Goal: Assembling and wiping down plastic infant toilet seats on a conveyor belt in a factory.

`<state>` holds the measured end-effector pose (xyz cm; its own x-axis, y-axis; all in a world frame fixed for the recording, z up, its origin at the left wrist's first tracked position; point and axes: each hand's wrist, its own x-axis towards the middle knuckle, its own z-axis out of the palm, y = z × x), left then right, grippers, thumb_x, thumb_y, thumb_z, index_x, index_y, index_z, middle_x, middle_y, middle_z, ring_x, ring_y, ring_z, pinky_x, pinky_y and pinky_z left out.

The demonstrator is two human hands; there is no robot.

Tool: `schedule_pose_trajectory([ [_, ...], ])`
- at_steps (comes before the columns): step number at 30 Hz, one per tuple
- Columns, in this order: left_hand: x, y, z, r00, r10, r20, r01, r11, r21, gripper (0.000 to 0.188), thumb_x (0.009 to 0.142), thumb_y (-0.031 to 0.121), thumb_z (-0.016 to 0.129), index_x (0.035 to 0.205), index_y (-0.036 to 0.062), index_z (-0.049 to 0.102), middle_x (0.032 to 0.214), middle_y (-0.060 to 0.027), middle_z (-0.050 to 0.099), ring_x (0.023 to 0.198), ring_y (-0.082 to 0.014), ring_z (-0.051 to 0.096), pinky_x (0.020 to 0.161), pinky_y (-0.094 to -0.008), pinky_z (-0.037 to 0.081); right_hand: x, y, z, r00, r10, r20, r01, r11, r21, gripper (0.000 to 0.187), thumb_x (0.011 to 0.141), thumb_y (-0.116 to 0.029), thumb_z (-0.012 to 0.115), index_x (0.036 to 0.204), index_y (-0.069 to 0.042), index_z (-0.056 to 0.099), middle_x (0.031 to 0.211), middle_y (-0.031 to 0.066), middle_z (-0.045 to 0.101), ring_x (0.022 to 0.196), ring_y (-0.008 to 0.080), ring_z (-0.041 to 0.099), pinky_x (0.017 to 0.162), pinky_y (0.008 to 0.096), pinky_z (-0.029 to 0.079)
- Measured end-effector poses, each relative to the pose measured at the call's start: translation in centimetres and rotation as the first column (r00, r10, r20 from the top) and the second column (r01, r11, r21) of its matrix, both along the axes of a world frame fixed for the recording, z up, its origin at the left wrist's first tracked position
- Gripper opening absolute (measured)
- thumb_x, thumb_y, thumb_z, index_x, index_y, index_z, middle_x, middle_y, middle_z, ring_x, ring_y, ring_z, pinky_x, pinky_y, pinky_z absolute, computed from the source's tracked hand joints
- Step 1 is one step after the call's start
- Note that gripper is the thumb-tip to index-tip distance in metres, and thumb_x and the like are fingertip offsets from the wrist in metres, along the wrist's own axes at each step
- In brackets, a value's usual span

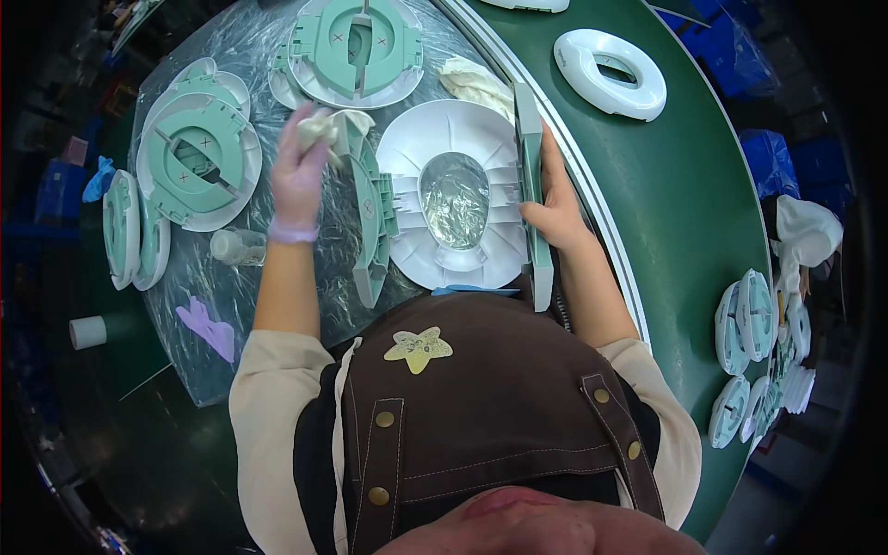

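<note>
In front of me lies a white plastic oval seat (400, 208) with a hole in its middle, like a child's folding toilet seat. Hinged flaps of light green and white stand raised on its two sides. My right hand (560, 199), bare, is wrapped round the right flap (532, 176), thumb on the inner face. My left hand (301, 171) wears a thin pinkish glove and is closed on a white cloth (322, 132). The cloth is at the upper end of the left flap (370, 217); whether it touches is unclear.
Similar seats lie on the plastic film, one at the far middle (393, 42), others at left (199, 159). A clear bottle (238, 248), a purple glove (205, 326) and a crumpled cloth (476, 85) lie nearby. A metal rail (601, 176) borders the green belt, which carries a white seat (643, 88).
</note>
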<state>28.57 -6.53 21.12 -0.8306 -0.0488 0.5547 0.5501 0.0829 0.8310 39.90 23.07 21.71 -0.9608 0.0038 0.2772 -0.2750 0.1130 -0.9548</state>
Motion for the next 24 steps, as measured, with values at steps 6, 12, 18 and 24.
schedule_pose_trajectory([
  [6,-2.4,0.9,-2.2,0.870,-0.336,0.361,0.244,0.930,0.276,0.021,0.083,0.000,0.058,0.103,0.0018,0.063,0.108,-0.0061,0.060,0.097,-0.0122,0.055,0.087,-0.0249,0.041,0.8,0.3,0.3,0.999,0.012,-0.037,-0.010,0.999,0.041,0.103,0.049,-0.012,0.051,0.143,-0.002,0.010,0.146,0.0157,0.016,0.137,0.0252,0.014,0.109,0.0335,0.007],
  [12,-5.8,0.5,-3.9,0.951,-0.176,0.254,0.116,0.965,0.235,0.016,0.085,0.003,0.059,0.100,0.0009,0.063,0.093,-0.0024,0.063,0.083,-0.0083,0.057,0.075,-0.0223,0.046,0.2,0.4,0.5,0.999,0.039,-0.037,-0.038,0.999,0.031,0.103,0.049,-0.013,0.051,0.143,-0.002,0.010,0.146,0.0152,0.016,0.137,0.0246,0.013,0.109,0.0331,0.007],
  [18,-4.9,1.2,0.6,0.971,0.217,0.097,-0.216,0.976,-0.026,0.018,0.084,0.000,0.056,0.101,-0.0011,0.063,0.092,-0.0055,0.063,0.082,-0.0092,0.056,0.073,-0.0231,0.046,0.5,0.0,-0.1,1.000,0.003,-0.005,-0.003,0.999,0.054,0.101,0.049,-0.004,0.047,0.143,-0.004,0.012,0.145,0.0139,0.020,0.136,0.0232,0.015,0.108,0.0310,0.008],
  [24,6.6,10.4,5.2,0.625,-0.705,-0.336,0.529,0.699,-0.482,0.033,0.069,0.000,0.064,0.101,0.0067,0.064,0.093,-0.0097,0.060,0.082,-0.0248,0.058,0.073,-0.0327,0.049,-0.2,0.4,0.2,0.998,-0.057,-0.035,0.060,0.994,0.097,0.096,0.054,-0.007,0.055,0.143,-0.010,0.019,0.140,0.0200,0.029,0.133,0.0302,0.025,0.107,0.0333,0.019],
])
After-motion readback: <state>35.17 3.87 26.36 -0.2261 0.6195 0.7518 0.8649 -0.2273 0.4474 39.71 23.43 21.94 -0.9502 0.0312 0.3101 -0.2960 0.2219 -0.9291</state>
